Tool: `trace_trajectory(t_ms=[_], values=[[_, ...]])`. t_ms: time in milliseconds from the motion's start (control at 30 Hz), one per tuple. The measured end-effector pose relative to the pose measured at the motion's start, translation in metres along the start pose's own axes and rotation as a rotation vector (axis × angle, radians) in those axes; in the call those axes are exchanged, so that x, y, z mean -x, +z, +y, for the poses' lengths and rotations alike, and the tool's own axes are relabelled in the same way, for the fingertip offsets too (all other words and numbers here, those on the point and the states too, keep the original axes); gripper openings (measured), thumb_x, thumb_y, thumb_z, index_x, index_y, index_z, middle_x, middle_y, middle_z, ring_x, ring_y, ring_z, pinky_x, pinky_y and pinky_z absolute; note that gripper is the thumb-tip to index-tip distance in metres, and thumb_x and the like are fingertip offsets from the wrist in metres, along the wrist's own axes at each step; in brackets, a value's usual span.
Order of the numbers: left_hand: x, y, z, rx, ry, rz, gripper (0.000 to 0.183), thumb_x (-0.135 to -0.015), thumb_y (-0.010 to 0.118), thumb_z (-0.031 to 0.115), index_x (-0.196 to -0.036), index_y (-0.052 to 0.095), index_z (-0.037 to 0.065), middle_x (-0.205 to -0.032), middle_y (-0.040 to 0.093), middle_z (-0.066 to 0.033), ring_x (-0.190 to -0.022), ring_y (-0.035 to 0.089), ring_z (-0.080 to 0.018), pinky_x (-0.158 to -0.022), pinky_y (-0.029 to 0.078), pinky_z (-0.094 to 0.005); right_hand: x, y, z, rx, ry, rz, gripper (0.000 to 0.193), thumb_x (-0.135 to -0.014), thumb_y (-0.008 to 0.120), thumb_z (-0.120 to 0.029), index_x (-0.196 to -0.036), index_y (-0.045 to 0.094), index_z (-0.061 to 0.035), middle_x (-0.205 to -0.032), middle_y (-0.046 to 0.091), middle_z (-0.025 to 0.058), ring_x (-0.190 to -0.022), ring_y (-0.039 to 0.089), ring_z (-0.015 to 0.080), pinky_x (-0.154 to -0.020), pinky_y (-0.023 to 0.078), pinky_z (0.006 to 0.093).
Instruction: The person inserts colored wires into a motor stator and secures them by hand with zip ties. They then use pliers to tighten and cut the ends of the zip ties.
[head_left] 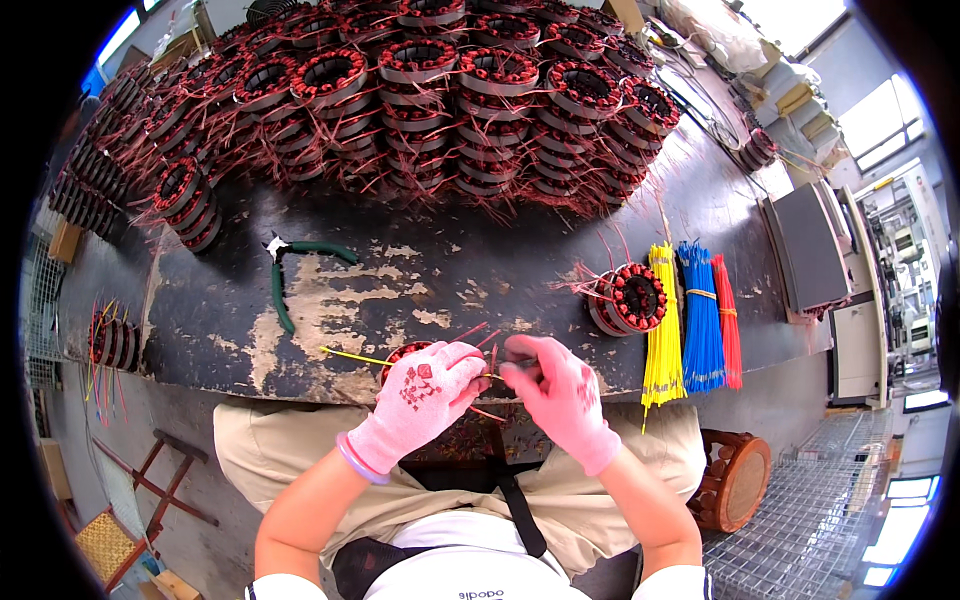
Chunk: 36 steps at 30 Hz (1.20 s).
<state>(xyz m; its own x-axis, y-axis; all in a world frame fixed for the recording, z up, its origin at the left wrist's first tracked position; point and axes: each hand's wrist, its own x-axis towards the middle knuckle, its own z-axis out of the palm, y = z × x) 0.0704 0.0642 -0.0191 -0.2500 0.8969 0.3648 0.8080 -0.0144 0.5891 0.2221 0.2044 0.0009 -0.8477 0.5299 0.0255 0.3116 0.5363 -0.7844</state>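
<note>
Both my hands wear pink gloves and meet at the table's near edge. Partly under my left hand (pixel 425 395) lies a ring-shaped motor stator (pixel 398 357) with red windings, mostly hidden by the glove. A thin yellow wire (pixel 350 355) sticks out from it to the left. The left fingers are pinched on thin wire leads (pixel 493 357), some of which poke up between the hands. Close against them, my right hand (pixel 562 395) has its thumb and finger closed on the wires too. Exactly which strands each hand grips is hard to make out.
Green-handled cutters (pixel 281 285) lie open at left. Small stator stacks (pixel 630 300) stand at right, beside bundles of yellow (pixel 662 320), blue (pixel 702 330) and red wires (pixel 728 330). Tall rows of stators (pixel 415 110) fill the table's back. A wooden drum-like stool (pixel 735 480) stands lower right.
</note>
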Motion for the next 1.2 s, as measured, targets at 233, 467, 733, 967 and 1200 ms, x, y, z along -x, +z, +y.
trace_trajectory(t_ms=[233, 467, 733, 967, 1200], values=[[-0.002, -0.001, 0.000, 0.035, -0.012, -0.013, 0.019, -0.081, 0.076, 0.010, -0.097, 0.067, 0.007, -0.101, 0.068, -0.0078, -0.087, 0.067, -0.0301, -0.075, 0.055, -0.0402, -0.002, 0.012, 0.013, 0.473, -0.464, 0.066, 0.032, -0.087, 0.075, -0.020, -0.116, 0.069, -0.0068, -0.107, 0.072, 0.0062, -0.082, 0.069, 0.0212, -0.070, 0.055, 0.0348], [-0.001, -0.006, -0.001, 0.074, -0.003, -0.048, 0.017, -0.081, 0.076, 0.009, -0.096, 0.066, 0.008, -0.098, 0.067, -0.0079, -0.086, 0.067, -0.0300, -0.073, 0.055, -0.0407, -0.023, -0.018, 0.000, -0.556, 0.578, -0.670, 0.025, -0.103, 0.053, -0.024, -0.105, 0.066, -0.0029, -0.086, 0.065, -0.0026, -0.076, 0.057, 0.0050, -0.067, 0.047, 0.0232], [-0.001, -0.002, -0.001, 0.089, -0.020, -0.007, 0.017, -0.080, 0.077, 0.011, -0.094, 0.067, 0.008, -0.099, 0.068, -0.0076, -0.084, 0.067, -0.0296, -0.073, 0.054, -0.0412, -0.008, 0.003, -0.003, 0.069, -0.109, -0.109, 0.022, -0.091, 0.070, -0.016, -0.109, 0.066, -0.0035, -0.084, 0.070, 0.0084, -0.081, 0.070, 0.0244, -0.073, 0.054, 0.0321], [-0.001, -0.003, -0.003, 0.115, -0.036, -0.016, 0.018, -0.079, 0.078, 0.011, -0.093, 0.067, 0.008, -0.099, 0.068, -0.0077, -0.085, 0.067, -0.0298, -0.074, 0.055, -0.0413, -0.002, -0.003, -0.009, -0.031, 0.057, 0.001, 0.019, -0.092, 0.072, -0.023, -0.101, 0.068, -0.0067, -0.087, 0.069, 0.0063, -0.073, 0.066, 0.0132, -0.070, 0.053, 0.0285], [-0.002, -0.002, -0.001, 0.102, -0.043, -0.025, 0.018, -0.080, 0.076, 0.009, -0.095, 0.067, 0.008, -0.100, 0.069, -0.0078, -0.086, 0.068, -0.0304, -0.075, 0.056, -0.0413, -0.004, 0.000, -0.001, -0.183, 0.377, -0.357, 0.019, -0.097, 0.065, -0.019, -0.110, 0.068, -0.0049, -0.090, 0.072, 0.0031, -0.075, 0.065, 0.0066, -0.067, 0.052, 0.0261]])
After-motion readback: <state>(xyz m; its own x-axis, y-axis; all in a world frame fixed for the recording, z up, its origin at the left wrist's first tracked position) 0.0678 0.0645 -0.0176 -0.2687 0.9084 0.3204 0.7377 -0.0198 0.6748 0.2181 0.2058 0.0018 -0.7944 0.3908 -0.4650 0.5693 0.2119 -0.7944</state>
